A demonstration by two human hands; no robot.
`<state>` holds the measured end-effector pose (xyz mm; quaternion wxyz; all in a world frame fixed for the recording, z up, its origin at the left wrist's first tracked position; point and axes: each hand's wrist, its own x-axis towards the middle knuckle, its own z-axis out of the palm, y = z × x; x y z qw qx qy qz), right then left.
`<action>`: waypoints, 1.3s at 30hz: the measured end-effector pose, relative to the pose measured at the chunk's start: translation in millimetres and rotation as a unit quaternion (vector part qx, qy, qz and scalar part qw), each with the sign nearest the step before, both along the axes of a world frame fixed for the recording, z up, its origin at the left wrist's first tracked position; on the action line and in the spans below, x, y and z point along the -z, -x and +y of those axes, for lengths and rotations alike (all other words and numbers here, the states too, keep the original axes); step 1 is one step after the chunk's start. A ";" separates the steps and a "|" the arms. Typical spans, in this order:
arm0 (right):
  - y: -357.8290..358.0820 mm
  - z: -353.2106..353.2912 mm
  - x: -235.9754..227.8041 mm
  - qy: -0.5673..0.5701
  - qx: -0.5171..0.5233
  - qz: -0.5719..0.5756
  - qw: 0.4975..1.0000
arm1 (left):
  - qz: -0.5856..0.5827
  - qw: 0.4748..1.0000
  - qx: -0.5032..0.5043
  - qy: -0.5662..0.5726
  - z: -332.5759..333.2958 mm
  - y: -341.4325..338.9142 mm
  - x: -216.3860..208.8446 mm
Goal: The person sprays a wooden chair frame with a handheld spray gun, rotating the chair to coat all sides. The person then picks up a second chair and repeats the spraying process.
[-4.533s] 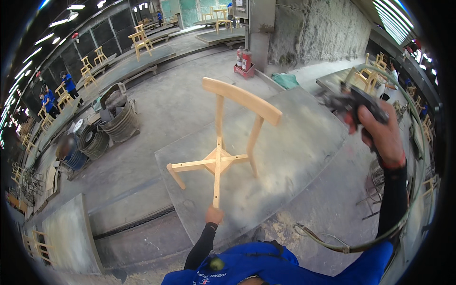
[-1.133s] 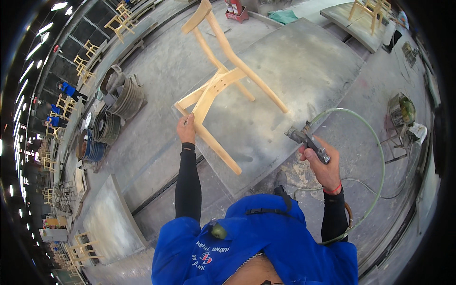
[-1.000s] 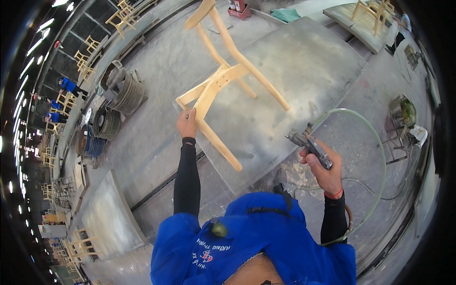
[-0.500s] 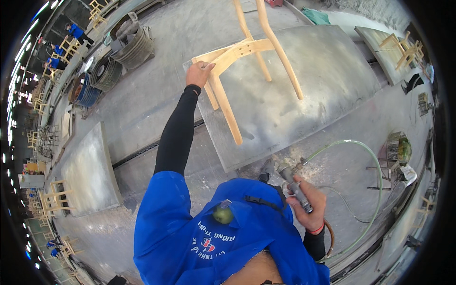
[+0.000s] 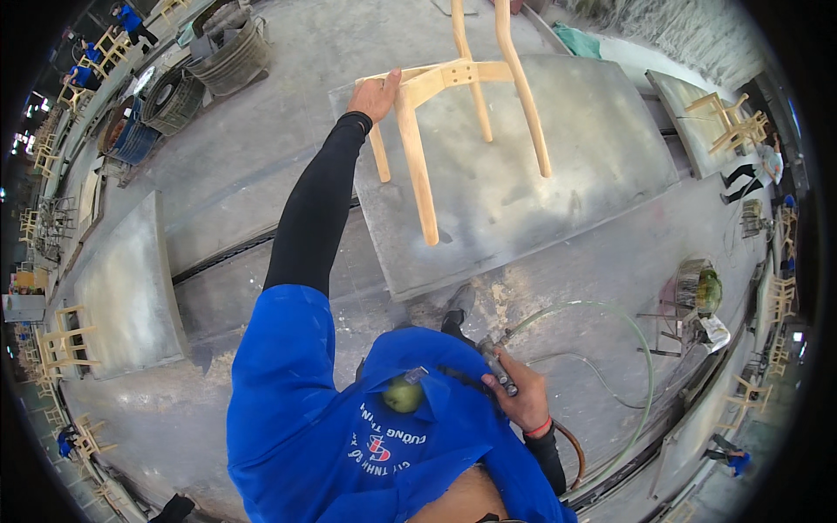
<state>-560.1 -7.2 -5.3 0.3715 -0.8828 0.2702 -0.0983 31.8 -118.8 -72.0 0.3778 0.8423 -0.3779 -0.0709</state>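
While our left hand grasps a seat corner of the bare wooden chair frame, we see the frame's legs over the left half of the grey surface; whether every foot touches it, we cannot tell. Its upper part leaves view past the far edge. Beyond the near edge, our right hand is wrapped around a spray gun, with a pale hose looping rightward.

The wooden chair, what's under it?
Under the wooden chair is a flat grey board, showing between the legs. The strips behind the legs are hidden, and the left hand covers part of the chair.
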 end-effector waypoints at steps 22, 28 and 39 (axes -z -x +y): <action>-35.9 -2.1 -60.5 0.082 0.025 -0.165 0.983 | 0.066 0.995 0.040 -0.060 -5.7 -4.4 -22.8; -43.6 -0.2 -66.0 0.105 0.047 -0.221 0.968 | 0.076 0.990 0.076 -0.089 -7.8 -4.9 -26.9; -52.9 9.9 -68.3 0.110 0.027 -0.208 0.972 | 0.063 0.990 0.096 -0.085 -15.1 -12.6 -14.9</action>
